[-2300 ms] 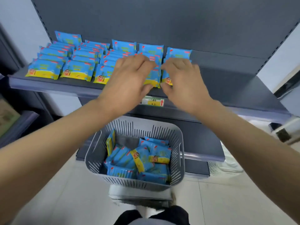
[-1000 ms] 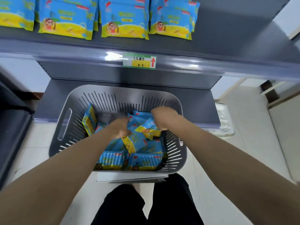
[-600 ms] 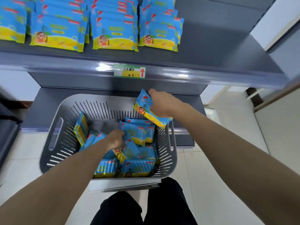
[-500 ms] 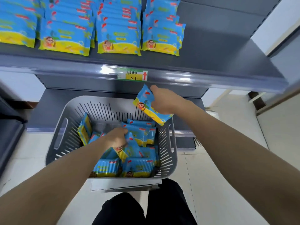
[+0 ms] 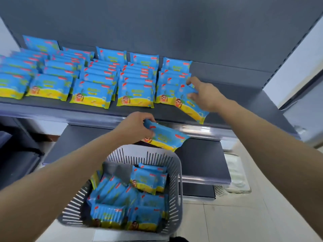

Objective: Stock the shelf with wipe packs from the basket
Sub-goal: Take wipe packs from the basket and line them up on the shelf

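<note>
Rows of blue and yellow wipe packs (image 5: 94, 91) lie overlapped on the grey shelf (image 5: 232, 102). My right hand (image 5: 204, 95) holds a wipe pack (image 5: 188, 105) tilted at the right end of the rows, its lower corner over the shelf's front edge. In front of that edge and above the basket, my left hand (image 5: 134, 127) grips a second wipe pack (image 5: 166, 137). The grey slatted basket (image 5: 176, 173) below holds several more packs (image 5: 145, 182).
The right part of the shelf has bare surface. A lower grey shelf (image 5: 201, 163) sits behind the basket. A dark shelving unit (image 5: 15, 154) stands at the left. Pale floor tiles (image 5: 236, 220) lie at the lower right.
Both hands rose from the basket, each with a pack. The right hand carried its pack up to the shelf's right row; the left lifted a pack to the shelf's front edge.
</note>
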Demonstrator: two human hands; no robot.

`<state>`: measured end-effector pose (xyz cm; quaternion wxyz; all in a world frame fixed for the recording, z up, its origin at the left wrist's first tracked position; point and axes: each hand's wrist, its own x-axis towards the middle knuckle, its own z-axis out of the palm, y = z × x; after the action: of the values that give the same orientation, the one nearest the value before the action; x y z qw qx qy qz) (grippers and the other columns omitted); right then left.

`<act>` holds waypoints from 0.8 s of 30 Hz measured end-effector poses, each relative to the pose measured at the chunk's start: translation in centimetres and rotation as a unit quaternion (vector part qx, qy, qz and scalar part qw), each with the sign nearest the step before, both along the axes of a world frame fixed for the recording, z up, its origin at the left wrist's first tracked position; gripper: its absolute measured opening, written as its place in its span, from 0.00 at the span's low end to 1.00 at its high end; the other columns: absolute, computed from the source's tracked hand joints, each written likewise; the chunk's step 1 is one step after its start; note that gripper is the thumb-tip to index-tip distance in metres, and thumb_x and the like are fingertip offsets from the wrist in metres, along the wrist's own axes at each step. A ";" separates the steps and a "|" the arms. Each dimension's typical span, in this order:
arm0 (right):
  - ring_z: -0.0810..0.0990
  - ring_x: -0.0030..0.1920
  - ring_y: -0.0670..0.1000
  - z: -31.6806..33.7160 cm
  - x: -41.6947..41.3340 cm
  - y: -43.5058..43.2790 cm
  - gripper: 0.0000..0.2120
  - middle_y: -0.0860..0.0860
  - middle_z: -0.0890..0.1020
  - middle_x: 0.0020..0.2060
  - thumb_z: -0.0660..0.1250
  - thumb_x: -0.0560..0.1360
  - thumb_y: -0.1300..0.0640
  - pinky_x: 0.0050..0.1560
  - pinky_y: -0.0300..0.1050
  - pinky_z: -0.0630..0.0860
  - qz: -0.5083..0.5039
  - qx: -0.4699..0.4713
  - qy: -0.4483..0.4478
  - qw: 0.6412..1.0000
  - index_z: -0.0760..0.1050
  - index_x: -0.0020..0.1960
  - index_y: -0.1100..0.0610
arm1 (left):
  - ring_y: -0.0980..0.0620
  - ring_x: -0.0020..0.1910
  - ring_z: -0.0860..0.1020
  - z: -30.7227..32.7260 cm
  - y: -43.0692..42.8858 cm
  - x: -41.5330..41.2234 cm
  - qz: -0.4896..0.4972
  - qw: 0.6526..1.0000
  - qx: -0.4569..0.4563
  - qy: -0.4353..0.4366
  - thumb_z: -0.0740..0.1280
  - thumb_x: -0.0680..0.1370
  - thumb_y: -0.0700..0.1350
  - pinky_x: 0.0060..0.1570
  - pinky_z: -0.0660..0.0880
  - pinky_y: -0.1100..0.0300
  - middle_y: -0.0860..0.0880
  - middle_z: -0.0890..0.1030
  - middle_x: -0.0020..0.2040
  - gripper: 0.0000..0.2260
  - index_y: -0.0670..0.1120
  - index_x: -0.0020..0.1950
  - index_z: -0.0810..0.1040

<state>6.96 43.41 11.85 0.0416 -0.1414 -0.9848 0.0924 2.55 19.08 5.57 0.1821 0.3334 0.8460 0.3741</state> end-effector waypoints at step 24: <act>0.76 0.54 0.61 -1.8 -14.0 5.0 0.12 0.60 0.78 0.52 0.66 0.70 0.62 0.52 0.55 0.76 0.118 0.011 -0.048 0.992 0.74 0.52 0.65 | 0.55 0.36 0.73 3.3 8.2 -7.5 0.129 0.987 0.086 -0.047 0.74 0.70 0.44 0.38 0.73 0.56 0.46 0.77 0.39 0.16 0.46 0.56 0.76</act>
<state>-7.08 48.36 10.09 -0.0152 -0.0277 -0.9963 0.0794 -4.97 27.32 8.87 0.1423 0.2175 0.8371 0.4814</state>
